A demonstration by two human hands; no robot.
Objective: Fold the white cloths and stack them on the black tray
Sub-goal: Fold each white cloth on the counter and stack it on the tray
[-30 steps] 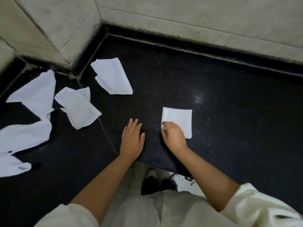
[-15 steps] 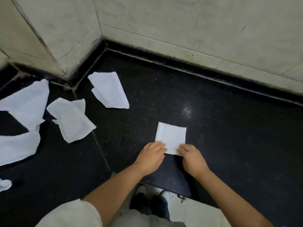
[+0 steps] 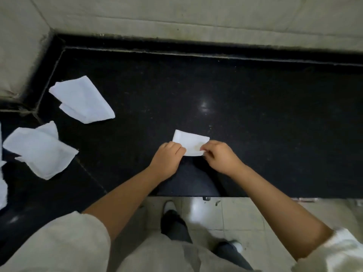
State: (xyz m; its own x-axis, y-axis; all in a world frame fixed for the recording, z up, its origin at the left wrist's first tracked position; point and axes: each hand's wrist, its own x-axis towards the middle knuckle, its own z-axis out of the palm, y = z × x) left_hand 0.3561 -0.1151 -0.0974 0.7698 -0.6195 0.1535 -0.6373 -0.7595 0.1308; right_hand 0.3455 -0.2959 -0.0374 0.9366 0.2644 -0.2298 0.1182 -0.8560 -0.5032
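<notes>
Folded cloth [image 3: 190, 141] lies on black counter [image 3: 255, 114], near its front edge. Left hand [image 3: 167, 160] pinches cloth's near-left corner, right hand [image 3: 220, 156] pinches near-right corner: likely squaring fold or lifting it. Unfolded cloths [image 3: 82, 100] wait well left of folded cloth. Black tray not visible.

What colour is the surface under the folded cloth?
Black, with fine pale speckles, glossy counter; seen in the head view.

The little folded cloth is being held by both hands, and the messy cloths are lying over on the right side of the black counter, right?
Not quite. In the head view both hands, left and right, do pinch the little folded cloth, but the messy cloths are lying on the left side of the black counter, not the right.
</notes>
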